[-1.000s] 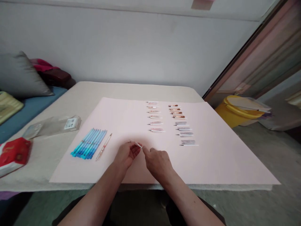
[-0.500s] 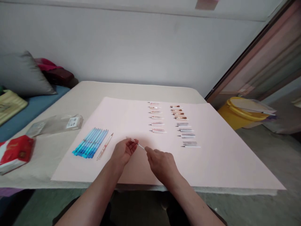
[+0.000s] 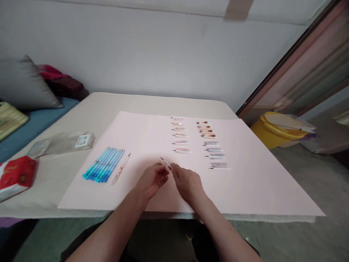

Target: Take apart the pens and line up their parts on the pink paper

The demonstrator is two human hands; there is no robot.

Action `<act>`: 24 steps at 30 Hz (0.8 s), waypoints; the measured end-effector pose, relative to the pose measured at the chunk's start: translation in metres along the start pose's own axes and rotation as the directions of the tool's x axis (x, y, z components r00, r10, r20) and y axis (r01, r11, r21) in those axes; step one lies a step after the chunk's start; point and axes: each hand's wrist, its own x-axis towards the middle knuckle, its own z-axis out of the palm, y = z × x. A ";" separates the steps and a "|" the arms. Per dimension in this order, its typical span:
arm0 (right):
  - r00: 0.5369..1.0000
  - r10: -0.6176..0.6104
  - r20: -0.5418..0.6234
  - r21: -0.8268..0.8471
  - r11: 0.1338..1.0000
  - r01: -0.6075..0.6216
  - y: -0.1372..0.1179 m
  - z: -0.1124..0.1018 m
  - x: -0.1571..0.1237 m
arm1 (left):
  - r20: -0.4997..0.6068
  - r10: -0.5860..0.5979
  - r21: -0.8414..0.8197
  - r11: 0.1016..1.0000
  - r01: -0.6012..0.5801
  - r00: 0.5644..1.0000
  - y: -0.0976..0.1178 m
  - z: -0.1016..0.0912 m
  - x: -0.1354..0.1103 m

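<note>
White, the slim refill (image 3: pixel 165 162) near frame centre, pinched by the right hand (image 3: pixel 188 182), looked light and stiff, best held mid-length, the hold of the left hand (image 3: pixel 151 178) unclear.

- The left hand (image 3: pixel 152 177) has shifted right, bringing it close to the right hand (image 3: pixel 188 181); half a second ago there was a wider gap between them.
- The thin white refill (image 3: pixel 167 163), stretched between the two hands back then, now slants out from the right fingertips past the left ones.
- Its dark point has come into plain sight, aimed leftward and away from the person; before, it sat by the left fingers.
</note>
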 end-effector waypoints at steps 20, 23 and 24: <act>0.999 -0.031 0.043 0.338 0.941 0.015 0.009 0.007 0.008 | -0.030 0.026 0.051 0.998 -0.024 0.999 -0.008 -0.002 -0.002; 0.999 -0.033 0.036 0.331 0.944 0.019 0.009 0.007 0.008 | -0.043 0.032 0.052 0.998 -0.030 0.999 -0.008 -0.003 -0.002; 0.999 -0.033 0.032 0.329 0.944 0.021 0.009 0.007 0.008 | -0.048 0.035 0.053 0.998 -0.032 0.998 -0.008 -0.003 -0.001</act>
